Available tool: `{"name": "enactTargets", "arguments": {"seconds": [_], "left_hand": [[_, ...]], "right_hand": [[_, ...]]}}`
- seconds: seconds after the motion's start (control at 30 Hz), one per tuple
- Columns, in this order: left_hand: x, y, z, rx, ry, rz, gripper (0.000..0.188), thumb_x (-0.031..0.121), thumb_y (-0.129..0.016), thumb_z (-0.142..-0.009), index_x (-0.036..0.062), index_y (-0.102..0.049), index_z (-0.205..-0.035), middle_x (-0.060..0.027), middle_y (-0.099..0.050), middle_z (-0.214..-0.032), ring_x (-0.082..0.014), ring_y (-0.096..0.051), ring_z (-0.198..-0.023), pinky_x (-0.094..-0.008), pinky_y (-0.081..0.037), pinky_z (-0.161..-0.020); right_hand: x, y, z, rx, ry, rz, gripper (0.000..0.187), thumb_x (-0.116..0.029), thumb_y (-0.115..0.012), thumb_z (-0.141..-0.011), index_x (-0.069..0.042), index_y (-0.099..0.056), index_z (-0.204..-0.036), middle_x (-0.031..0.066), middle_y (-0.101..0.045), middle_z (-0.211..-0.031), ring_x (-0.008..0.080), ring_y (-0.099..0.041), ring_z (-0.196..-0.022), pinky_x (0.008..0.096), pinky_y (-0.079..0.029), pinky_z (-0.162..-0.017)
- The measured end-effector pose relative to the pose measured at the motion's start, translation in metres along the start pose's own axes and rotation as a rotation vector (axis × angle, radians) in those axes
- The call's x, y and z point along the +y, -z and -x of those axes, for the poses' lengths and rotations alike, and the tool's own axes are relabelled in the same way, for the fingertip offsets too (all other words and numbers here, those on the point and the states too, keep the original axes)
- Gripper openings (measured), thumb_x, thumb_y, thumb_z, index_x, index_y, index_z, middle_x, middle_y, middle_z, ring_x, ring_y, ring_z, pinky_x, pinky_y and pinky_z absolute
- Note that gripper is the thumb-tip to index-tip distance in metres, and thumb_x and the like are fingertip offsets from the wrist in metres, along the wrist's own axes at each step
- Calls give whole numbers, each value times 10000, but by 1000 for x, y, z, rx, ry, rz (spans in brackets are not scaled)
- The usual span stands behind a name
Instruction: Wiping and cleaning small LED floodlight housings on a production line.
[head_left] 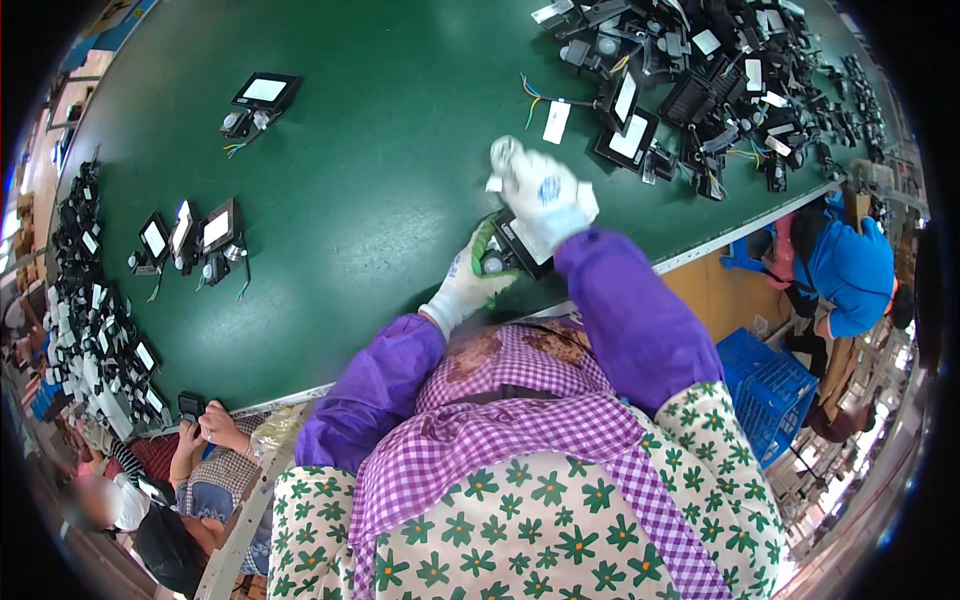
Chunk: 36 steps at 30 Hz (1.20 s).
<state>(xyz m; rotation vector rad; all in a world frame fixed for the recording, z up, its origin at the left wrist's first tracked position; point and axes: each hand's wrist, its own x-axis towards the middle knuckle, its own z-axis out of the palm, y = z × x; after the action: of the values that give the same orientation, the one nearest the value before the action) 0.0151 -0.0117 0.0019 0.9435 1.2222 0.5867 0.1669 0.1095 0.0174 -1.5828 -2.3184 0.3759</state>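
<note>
My left hand (pixel 464 284), in a white glove with green on the fingers, grips a small black floodlight (pixel 517 243) with a round sensor near the table's front edge. The fingers wrap round the sensor end, and the pale front panel faces up. Just above and beyond the lamp is my right hand (pixel 540 190), also in a white glove. Its fingers are curled closed and slightly blurred; what they hold, if anything, cannot be made out. Part of the lamp's panel is hidden behind the right hand and wrist.
A large heap of black floodlights (pixel 690 95) with loose wires lies on the green table (pixel 380 130) at the far right. One floodlight (pixel 264 92) lies far left, several nearer left. More are piled along the left edge. Co-workers sit at both sides; a blue crate (pixel 765 395) stands at right.
</note>
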Motion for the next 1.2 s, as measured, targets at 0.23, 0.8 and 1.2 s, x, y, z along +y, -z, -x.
{"name": "enactTargets", "arguments": {"seconds": [0.23, 0.8, 1.2], "left_hand": [[15, 0, 1, -17, -37, 22, 951, -1, -746, -755, 151, -254, -1555, -43, -626, -1059, -102, -588, -659, -238, -482, -454], [53, 95, 63, 118, 305, 240, 906, 5, -739, -838, 125, -220, -1570, -29, -602, -764, -101, -564, -570, -290, -485, -492], [205, 113, -61, 357, -523, -798, 809, 228, -793, -766, 73, -420, -1468, -213, -517, -1394, -355, -552, -1228, -394, -458, -1039]], "right_hand": [[-3, 62, 50, -117, -188, -34, 179, -186, -539, -921, -50, -585, -1028, 172, -647, -866, 364, -638, -813, 480, -509, -741], [26, 46, 57, -202, -629, -222, 366, -313, -568, -920, -94, -619, -1209, 162, -686, -1102, 355, -643, -1048, 427, -505, -892], [50, 67, 116, 15, -893, -409, 311, -305, -615, -909, -71, -649, -1112, 197, -696, -1002, 380, -667, -953, 424, -512, -804]]}}
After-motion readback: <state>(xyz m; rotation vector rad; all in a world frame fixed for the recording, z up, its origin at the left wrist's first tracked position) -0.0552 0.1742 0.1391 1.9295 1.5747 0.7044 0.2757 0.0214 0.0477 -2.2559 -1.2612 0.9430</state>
